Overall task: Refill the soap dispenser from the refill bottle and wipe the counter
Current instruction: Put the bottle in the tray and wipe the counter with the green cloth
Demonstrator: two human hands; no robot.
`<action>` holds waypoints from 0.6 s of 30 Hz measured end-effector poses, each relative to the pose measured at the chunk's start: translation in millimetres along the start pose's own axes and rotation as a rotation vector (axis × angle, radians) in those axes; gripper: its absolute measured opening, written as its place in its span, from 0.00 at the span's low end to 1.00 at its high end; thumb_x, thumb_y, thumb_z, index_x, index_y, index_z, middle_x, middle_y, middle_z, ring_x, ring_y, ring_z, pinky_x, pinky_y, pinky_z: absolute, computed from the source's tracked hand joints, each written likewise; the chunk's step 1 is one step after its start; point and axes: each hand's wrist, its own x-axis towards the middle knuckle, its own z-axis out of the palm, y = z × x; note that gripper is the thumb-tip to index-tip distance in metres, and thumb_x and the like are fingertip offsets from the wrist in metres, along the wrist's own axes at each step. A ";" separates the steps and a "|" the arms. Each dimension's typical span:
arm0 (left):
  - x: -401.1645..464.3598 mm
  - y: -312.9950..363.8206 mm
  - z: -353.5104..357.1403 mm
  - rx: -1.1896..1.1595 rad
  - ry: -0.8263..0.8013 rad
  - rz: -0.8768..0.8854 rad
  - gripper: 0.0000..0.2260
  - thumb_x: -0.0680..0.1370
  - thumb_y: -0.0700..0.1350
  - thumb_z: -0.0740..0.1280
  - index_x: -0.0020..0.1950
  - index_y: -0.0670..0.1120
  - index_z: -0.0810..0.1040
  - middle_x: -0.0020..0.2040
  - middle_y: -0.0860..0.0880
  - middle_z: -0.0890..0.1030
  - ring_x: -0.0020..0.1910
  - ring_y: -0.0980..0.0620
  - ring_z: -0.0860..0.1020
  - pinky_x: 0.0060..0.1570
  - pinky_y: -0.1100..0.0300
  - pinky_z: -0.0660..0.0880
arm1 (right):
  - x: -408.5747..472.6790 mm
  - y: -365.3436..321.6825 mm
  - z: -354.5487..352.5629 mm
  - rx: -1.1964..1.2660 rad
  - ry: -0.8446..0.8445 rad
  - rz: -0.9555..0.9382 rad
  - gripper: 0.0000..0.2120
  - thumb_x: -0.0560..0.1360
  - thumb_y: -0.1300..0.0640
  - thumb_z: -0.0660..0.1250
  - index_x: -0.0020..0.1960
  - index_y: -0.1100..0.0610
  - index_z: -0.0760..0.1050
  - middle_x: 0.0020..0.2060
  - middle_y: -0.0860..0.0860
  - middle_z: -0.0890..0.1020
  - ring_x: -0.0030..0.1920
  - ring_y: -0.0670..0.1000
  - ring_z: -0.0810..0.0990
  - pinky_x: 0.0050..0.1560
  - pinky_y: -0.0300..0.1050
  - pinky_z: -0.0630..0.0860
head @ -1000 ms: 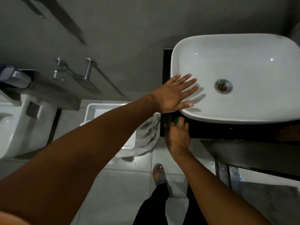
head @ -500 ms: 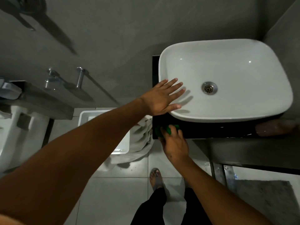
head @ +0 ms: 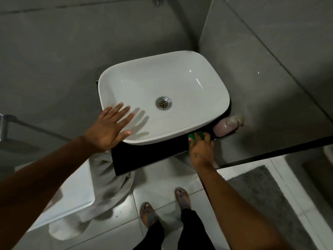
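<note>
A white basin (head: 180, 83) sits on a black counter (head: 147, 156). My left hand (head: 110, 130) rests flat with spread fingers on the basin's near left rim. My right hand (head: 201, 150) presses a green sponge or cloth (head: 192, 137) onto the counter under the basin's near right corner; my fingers cover most of it. Just to its right a pinkish soap dispenser (head: 226, 126) stands in the corner by the wall. No refill bottle shows.
A chrome drain (head: 163, 103) lies in the basin's middle. A grey towel (head: 108, 186) hangs down left of the counter over a white container (head: 75, 195). Grey walls close in behind and to the right. My feet (head: 165, 204) stand on pale floor tiles, with a grey mat (head: 266, 192) at right.
My right hand slid the green cloth along the counter's front from the left corner to the right, near the dispenser. My left hand stayed on the basin rim; the view shifted.
</note>
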 end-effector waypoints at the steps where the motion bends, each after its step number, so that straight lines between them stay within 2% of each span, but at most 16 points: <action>1: -0.3 1.7 -2.0 -0.005 -0.009 -0.006 0.39 0.82 0.67 0.38 0.81 0.44 0.64 0.81 0.40 0.63 0.82 0.39 0.56 0.78 0.41 0.54 | -5.4 -3.1 3.1 -0.007 -0.021 -0.013 0.19 0.82 0.47 0.60 0.71 0.51 0.74 0.71 0.58 0.68 0.65 0.64 0.70 0.67 0.52 0.69; 4: -1.7 6.5 -7.3 -0.025 -0.016 -0.019 0.41 0.81 0.68 0.36 0.81 0.43 0.63 0.81 0.40 0.61 0.82 0.38 0.55 0.79 0.41 0.53 | -27.0 0.5 11.5 -0.082 -0.141 -0.185 0.21 0.82 0.44 0.58 0.74 0.47 0.70 0.73 0.54 0.65 0.66 0.61 0.68 0.65 0.52 0.73; 5: -1.8 7.4 -8.3 -0.025 -0.014 -0.016 0.41 0.81 0.68 0.36 0.81 0.42 0.63 0.81 0.40 0.61 0.82 0.38 0.55 0.79 0.41 0.53 | -26.7 8.1 9.5 -0.080 -0.150 -0.184 0.21 0.82 0.44 0.58 0.74 0.47 0.70 0.73 0.53 0.65 0.66 0.61 0.68 0.64 0.53 0.74; 8: -1.4 9.2 -10.7 -0.025 -0.007 -0.023 0.41 0.81 0.68 0.35 0.81 0.42 0.63 0.81 0.40 0.62 0.82 0.38 0.55 0.79 0.40 0.54 | -6.7 29.9 -2.0 -0.032 -0.070 -0.038 0.21 0.82 0.45 0.59 0.73 0.48 0.72 0.73 0.55 0.65 0.65 0.63 0.70 0.64 0.54 0.74; 12: 0.6 7.1 -9.4 -0.041 -0.006 -0.022 0.40 0.81 0.68 0.37 0.80 0.42 0.65 0.80 0.39 0.63 0.81 0.37 0.57 0.78 0.40 0.55 | 2.5 23.4 -2.1 -0.023 -0.030 0.018 0.19 0.82 0.47 0.59 0.71 0.50 0.73 0.72 0.58 0.67 0.63 0.65 0.72 0.63 0.54 0.73; 15: 0.1 8.8 -6.2 -0.035 -0.008 -0.026 0.39 0.82 0.67 0.38 0.80 0.42 0.65 0.80 0.39 0.64 0.81 0.37 0.58 0.78 0.40 0.56 | -25.5 5.6 8.3 -0.057 -0.074 -0.082 0.20 0.82 0.46 0.59 0.72 0.49 0.73 0.71 0.57 0.68 0.62 0.63 0.71 0.61 0.53 0.74; 18: 3.3 12.4 -8.9 -0.037 -0.006 -0.052 0.40 0.82 0.67 0.37 0.80 0.42 0.65 0.81 0.39 0.63 0.81 0.38 0.58 0.78 0.40 0.56 | -61.9 -29.0 28.9 -0.108 -0.195 -0.198 0.21 0.83 0.43 0.56 0.74 0.46 0.68 0.73 0.54 0.65 0.66 0.62 0.68 0.62 0.54 0.74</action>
